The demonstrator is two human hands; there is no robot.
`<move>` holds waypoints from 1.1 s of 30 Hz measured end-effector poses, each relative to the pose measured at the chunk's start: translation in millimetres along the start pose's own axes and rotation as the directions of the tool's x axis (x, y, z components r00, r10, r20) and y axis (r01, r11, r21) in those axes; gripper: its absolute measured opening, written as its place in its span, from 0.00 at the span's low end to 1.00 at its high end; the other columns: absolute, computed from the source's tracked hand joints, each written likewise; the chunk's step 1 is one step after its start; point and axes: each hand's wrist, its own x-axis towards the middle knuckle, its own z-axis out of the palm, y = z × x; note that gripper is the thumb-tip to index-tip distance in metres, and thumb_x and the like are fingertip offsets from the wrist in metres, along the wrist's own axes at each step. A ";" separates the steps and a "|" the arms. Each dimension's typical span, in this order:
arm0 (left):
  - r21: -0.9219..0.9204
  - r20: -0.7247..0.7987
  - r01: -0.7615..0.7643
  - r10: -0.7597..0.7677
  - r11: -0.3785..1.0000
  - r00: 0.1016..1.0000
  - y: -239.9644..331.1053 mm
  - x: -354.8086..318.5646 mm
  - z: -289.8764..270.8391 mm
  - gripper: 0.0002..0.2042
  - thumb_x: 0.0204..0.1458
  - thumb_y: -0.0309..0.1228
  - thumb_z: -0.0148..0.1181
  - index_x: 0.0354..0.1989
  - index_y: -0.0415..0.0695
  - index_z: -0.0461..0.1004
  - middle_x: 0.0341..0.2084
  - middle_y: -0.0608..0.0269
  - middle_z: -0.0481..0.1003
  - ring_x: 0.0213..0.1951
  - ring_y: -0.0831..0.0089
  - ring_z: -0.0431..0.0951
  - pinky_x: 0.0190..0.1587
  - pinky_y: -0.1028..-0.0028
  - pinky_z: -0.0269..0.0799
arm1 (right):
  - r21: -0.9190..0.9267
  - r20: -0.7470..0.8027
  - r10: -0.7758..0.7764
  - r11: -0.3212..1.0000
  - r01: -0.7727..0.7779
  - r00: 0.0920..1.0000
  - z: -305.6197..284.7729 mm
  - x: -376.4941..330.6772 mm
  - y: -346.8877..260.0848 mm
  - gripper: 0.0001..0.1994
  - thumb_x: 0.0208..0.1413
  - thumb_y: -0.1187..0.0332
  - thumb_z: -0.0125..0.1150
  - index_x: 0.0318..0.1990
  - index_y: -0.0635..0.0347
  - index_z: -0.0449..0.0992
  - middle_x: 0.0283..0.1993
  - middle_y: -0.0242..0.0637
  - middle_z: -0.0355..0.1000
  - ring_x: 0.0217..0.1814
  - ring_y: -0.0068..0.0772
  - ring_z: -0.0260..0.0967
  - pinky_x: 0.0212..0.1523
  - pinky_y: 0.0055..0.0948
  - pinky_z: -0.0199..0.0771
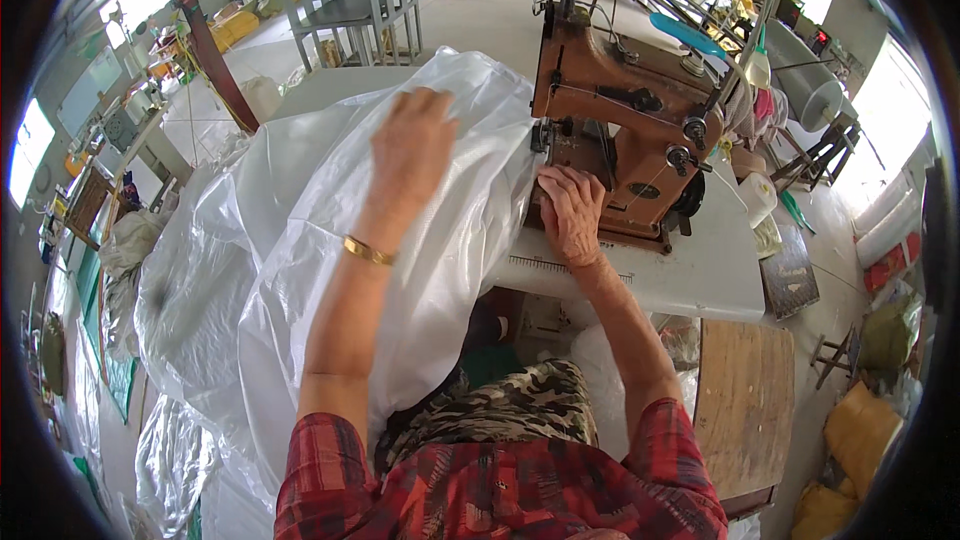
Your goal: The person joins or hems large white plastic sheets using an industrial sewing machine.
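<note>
A large white woven plastic sheet (430,230) lies in folds over the table and hangs down its near left side. Over its upper part is my left hand (415,145), smeared by motion, so whether its fingers grip the sheet is unclear. Beside the needle area of a brown sewing machine (625,130), my right hand (573,210) rests with its fingers bent and pressed together at the sheet's right edge. Its fingertips partly hide that edge. The sheet runs up to the machine's presser foot, on the left of the machine.
The white sewing table (680,280) carries a printed ruler scale along its front. A wooden board (742,405) stands low at the right. Behind the table are grey metal chairs (350,10) and a red-brown post (205,35). More white sheeting (180,450) lies on the left.
</note>
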 end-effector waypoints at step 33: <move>0.095 0.177 0.397 -0.408 0.913 0.896 -131.2 -111.6 95.3 0.08 0.55 0.30 0.54 0.39 0.41 0.73 0.38 0.52 0.78 0.44 0.51 0.77 0.46 0.55 0.69 | -0.031 0.134 0.339 0.941 -0.338 0.931 -59.7 284.0 31.1 0.18 0.57 0.60 0.55 0.22 0.66 0.69 0.23 0.49 0.68 0.28 0.47 0.69 0.34 0.47 0.66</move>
